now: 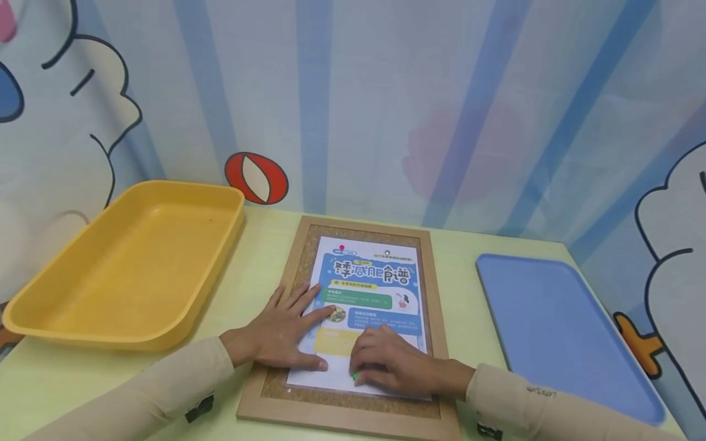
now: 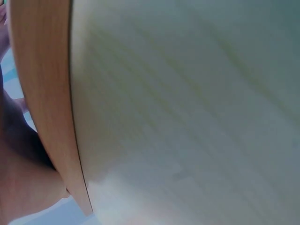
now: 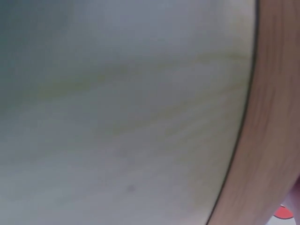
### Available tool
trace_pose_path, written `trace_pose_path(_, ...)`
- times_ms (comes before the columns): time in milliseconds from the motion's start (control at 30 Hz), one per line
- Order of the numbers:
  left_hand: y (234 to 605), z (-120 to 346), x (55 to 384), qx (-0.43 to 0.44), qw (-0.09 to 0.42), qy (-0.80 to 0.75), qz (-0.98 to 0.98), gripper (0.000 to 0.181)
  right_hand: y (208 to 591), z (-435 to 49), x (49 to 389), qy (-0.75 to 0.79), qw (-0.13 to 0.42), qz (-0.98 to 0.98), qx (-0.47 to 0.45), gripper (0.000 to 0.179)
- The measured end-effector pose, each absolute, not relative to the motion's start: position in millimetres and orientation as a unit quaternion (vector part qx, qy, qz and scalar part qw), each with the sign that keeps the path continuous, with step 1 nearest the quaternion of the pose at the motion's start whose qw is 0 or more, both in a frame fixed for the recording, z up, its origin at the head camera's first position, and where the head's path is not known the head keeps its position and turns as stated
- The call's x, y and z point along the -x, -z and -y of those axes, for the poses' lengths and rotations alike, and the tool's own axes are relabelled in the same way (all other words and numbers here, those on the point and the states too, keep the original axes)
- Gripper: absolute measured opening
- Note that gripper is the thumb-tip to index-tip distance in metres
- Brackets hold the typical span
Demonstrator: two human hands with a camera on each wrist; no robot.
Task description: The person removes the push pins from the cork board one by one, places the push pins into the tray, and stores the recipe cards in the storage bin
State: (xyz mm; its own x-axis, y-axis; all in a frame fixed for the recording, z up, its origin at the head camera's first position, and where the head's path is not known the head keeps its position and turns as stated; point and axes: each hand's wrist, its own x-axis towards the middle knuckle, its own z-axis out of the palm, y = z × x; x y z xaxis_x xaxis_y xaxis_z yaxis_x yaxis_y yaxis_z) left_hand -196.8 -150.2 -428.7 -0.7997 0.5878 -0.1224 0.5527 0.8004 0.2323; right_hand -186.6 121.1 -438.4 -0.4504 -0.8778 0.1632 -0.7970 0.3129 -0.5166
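A printed poster sheet (image 1: 331, 378) lies on a wood-framed cork board (image 1: 364, 409). My left hand (image 1: 278, 335) rests with spread fingers across the board's left side and the sheet's left edge. Over the sheet's lower part, my right hand (image 1: 388, 361) pinches a small green push pin (image 1: 355, 375) between curled fingers; most of the pin is hidden. At the sheet's top are a pink push pin (image 1: 342, 247) and a small greyish pin (image 1: 387, 252). Both wrist views mostly show the tabletop and the wooden frame edge (image 2: 44, 84), which also appears as a frame strip (image 3: 269, 108) on the right.
A deep yellow tray (image 1: 220, 245) stands on the left of the pale green table (image 1: 458, 288). To the right lies a flat blue tray (image 1: 557, 324). A printed cloth backdrop (image 1: 364, 122) rises behind the table's back edge.
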Motion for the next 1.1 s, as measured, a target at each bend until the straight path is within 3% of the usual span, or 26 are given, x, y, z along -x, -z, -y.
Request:
trace_pose_path(667, 429, 150, 196, -0.306, 0.089, -0.094, -0.943, 0.096, 438, -117, 181, 0.291, 0.088, -0.815, 0.493, 0.012)
trace_pose_path(833, 428, 149, 197, -0.305, 0.091, -0.098, -0.943, 0.096, 436, -120, 182, 0.278, 0.055, -0.815, 0.506, 0.011)
trace_pose_path(1100, 428, 150, 196, -0.293, 0.096, -0.1, -0.946, 0.097, 428, -136, 190, 0.245, -0.048, -0.809, 0.532, 0.006)
